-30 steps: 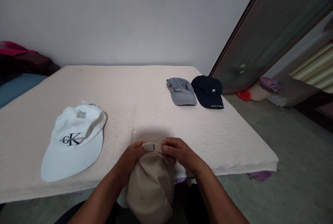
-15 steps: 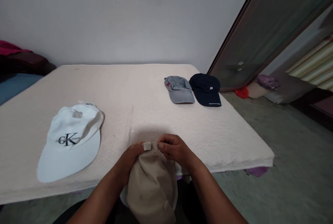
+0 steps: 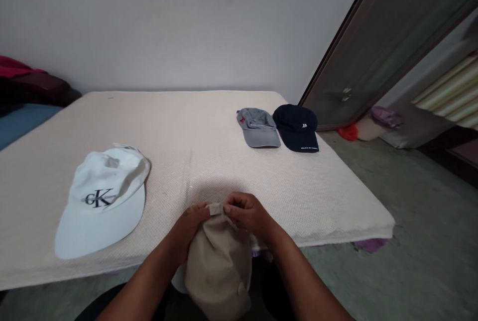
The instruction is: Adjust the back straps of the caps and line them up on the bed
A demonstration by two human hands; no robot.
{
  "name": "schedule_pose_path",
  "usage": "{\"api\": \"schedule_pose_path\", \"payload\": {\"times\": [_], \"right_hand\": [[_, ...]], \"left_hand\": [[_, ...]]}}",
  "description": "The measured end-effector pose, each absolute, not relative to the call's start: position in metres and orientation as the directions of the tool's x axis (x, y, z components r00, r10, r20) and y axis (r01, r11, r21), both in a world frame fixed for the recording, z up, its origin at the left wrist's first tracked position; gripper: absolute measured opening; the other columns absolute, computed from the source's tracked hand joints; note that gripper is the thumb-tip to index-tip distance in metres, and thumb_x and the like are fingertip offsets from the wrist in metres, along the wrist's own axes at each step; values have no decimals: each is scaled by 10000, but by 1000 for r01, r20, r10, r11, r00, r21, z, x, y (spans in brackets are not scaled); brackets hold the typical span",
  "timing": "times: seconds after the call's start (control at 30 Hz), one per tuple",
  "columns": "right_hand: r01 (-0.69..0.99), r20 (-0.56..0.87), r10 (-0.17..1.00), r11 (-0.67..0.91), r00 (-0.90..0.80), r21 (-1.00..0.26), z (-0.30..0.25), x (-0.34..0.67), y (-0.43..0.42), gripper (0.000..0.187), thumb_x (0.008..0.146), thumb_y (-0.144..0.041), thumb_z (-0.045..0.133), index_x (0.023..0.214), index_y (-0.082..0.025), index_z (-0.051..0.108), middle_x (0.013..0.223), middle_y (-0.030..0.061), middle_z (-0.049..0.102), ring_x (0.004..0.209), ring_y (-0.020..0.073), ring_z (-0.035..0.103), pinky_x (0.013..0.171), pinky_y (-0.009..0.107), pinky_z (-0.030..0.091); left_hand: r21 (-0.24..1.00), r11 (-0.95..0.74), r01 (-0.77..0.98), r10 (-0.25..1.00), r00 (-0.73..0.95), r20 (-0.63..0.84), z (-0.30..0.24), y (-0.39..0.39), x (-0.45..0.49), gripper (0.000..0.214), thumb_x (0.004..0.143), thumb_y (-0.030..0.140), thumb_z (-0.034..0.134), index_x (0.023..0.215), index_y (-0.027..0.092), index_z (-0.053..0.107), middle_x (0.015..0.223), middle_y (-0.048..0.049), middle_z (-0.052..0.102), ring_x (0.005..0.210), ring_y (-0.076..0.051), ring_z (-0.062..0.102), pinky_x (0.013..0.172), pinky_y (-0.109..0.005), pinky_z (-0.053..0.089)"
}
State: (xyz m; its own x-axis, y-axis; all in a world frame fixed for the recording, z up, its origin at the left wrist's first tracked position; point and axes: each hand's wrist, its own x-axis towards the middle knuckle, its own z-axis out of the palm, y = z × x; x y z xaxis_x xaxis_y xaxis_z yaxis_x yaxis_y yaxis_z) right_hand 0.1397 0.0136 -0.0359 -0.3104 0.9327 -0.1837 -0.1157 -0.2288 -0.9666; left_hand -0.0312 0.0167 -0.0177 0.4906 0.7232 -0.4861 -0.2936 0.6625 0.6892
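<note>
The right hand (image 3: 248, 214) has come in closer to the left hand (image 3: 188, 226) over the past second, so less of the pale back strap (image 3: 215, 209) shows between them. Each grip is closed: the right thumb and forefinger pinch the strap just beside the left fingers, which hold its other side. The strap belongs to a beige cap (image 3: 218, 266), hanging below the hands at the near edge of the bed (image 3: 179, 122), its crown creased and a pale brim (image 3: 179, 279) peeping out low on the left. Off to the left, a white cap (image 3: 108, 196) with black lettering lies on the bed, brim toward the person. Further back on the right, a grey cap (image 3: 258, 129) sits beside a navy cap (image 3: 297, 127). Behind the bed stands a plain, pale wall (image 3: 168, 32).
</note>
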Motion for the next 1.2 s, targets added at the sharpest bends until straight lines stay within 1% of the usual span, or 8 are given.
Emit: {"api": "schedule_pose_path", "payload": {"times": [0.2,0.37,0.57,0.8,0.87,1.0,1.13,1.2], "right_hand": [[-107,-211,931,-252,-299,-962,-31,143,13,149,734,-289,633,714,-161,562,514,-62,450,430,56,352,421,190,257],[-10,-217,922,-232,-321,-973,-29,147,12,130,736,-271,624,711,-152,577,536,-53,452,459,60,365,431,189,263],[85,-228,924,-212,-308,-974,-29,149,12,100,732,-233,613,688,-154,570,537,-56,429,471,58,349,437,186,260],[56,-231,918,-226,-323,-973,-29,150,12,101,738,-240,604,694,-158,563,519,-63,419,453,53,335,430,186,250],[64,-230,919,-221,-319,-973,-30,149,12,99,725,-234,610,684,-158,563,510,-66,414,448,51,329,430,186,246],[66,-239,936,-230,-257,-971,-31,146,14,122,709,-249,609,654,-161,544,489,-66,415,430,56,330,421,192,251],[76,-240,934,-228,-263,-971,-31,145,15,113,694,-241,610,645,-158,551,492,-62,428,435,57,336,425,192,253],[52,-247,932,-242,-265,-969,-30,144,14,113,695,-241,608,644,-156,553,493,-61,433,434,55,335,425,192,249]], "left_hand": [[716,645,-268,740,452,-498,-16,17,-32,130,728,259,664,725,136,621,631,-23,642,556,-127,563,533,-224,422],[770,603,-208,772,396,-497,-14,16,-31,131,716,242,666,667,146,593,555,23,581,490,-88,505,479,-188,381],[822,550,-144,805,353,-477,-26,15,-31,142,725,256,649,680,153,563,555,42,546,481,-77,475,469,-185,357],[859,504,-86,827,337,-451,-31,15,-33,184,737,289,639,670,157,530,543,57,493,471,-68,426,460,-188,314],[865,496,-79,830,338,-444,-31,15,-32,194,727,298,653,673,156,531,552,55,496,481,-69,431,470,-189,317],[867,491,-84,835,331,-440,-29,15,-33,230,713,330,671,673,159,523,562,54,499,487,-66,429,474,-188,316],[867,496,-49,823,345,-452,-28,13,-34,212,719,326,666,693,155,545,575,43,519,506,-70,446,487,-187,323],[860,508,-59,819,343,-460,-28,13,-35,196,717,317,667,712,158,552,584,38,531,513,-77,462,493,-192,334]]}}
